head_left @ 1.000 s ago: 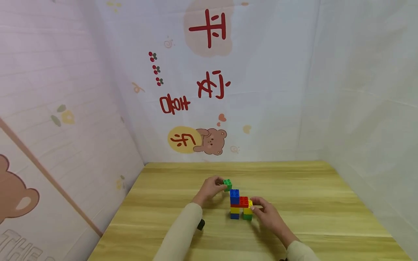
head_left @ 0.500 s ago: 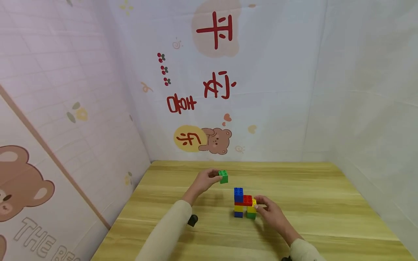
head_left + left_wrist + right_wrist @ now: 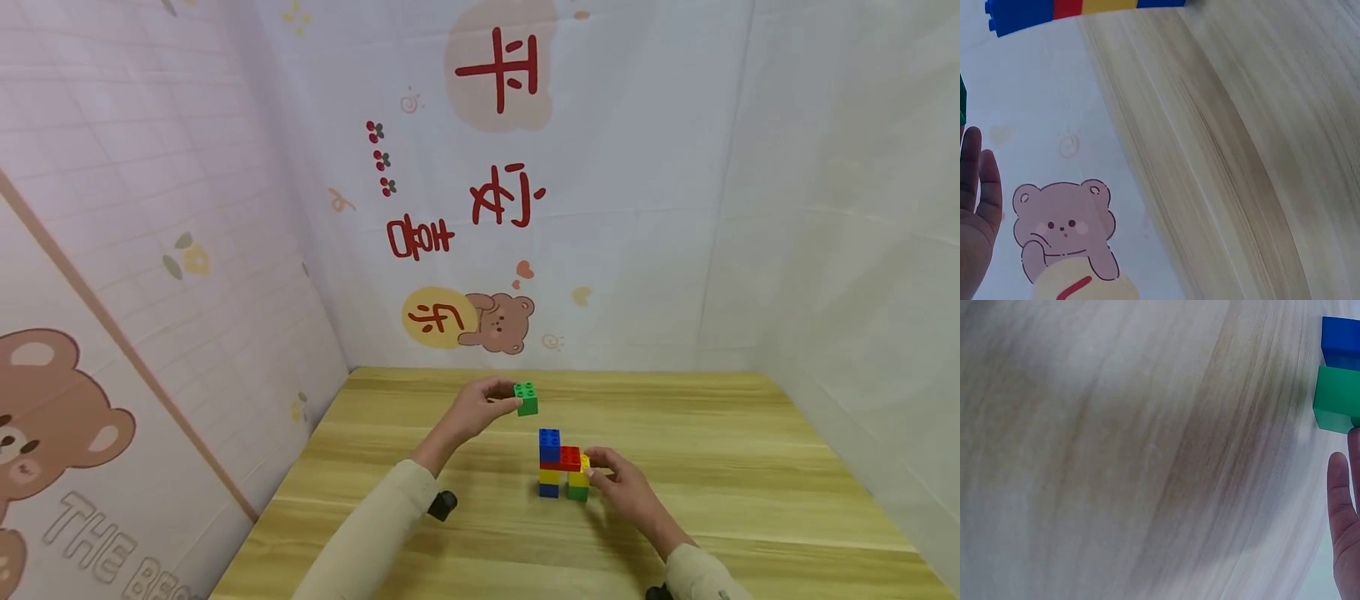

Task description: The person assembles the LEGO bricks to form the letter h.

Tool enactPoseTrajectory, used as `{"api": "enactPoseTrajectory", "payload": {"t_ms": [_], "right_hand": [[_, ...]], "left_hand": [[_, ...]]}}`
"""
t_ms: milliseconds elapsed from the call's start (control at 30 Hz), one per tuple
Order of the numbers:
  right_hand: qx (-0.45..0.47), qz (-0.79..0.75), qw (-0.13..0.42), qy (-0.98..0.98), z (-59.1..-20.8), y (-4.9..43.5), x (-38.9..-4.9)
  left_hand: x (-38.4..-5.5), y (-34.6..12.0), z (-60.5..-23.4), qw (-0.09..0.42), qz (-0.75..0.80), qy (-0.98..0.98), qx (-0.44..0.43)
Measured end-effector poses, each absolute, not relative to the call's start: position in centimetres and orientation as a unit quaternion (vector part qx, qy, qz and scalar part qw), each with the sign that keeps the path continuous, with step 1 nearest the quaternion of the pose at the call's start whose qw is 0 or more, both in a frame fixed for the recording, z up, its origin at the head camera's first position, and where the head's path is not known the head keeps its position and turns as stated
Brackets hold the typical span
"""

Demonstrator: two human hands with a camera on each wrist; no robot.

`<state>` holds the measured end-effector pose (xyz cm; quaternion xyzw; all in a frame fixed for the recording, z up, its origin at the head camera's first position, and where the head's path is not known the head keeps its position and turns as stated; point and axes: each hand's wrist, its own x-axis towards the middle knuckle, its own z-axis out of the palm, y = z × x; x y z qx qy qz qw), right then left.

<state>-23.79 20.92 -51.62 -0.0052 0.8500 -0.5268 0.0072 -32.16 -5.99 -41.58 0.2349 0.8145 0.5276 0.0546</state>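
In the head view my left hand (image 3: 474,410) pinches a green toy brick (image 3: 527,400) between thumb and fingers, raised behind and a little left of a small brick bridge. That bridge has a blue brick (image 3: 550,447) on top at the left and a red brick (image 3: 570,457) spanning two columns. Its left column is a yellow brick (image 3: 549,477) over a blue one; the right is a yellow brick (image 3: 577,479) over a green one (image 3: 578,493). My right hand (image 3: 624,487) holds the right column's yellow brick from its right side. Both wrist views show only parts of the hands and bricks.
The bridge stands on a wood-grain table (image 3: 712,467). White printed cloth walls (image 3: 637,167) close off the back and both sides. A black strap piece (image 3: 443,506) sticks out from the left sleeve.
My left hand has lifted the green brick up and back from beside the bridge, then slightly right. The right hand stays at the bridge. The head view has shifted a little.
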Motion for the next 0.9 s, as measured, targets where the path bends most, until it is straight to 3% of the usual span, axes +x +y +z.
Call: {"api": "enactPoseTrajectory", "payload": {"t_ms": [900], "right_hand": [[-0.008, -0.531, 0.014, 0.847, -51.9, 21.1, -23.9]], "left_hand": [[-31.0, -3.8, -43.1, 0.105, 0.497, 0.815, 0.279]]}}
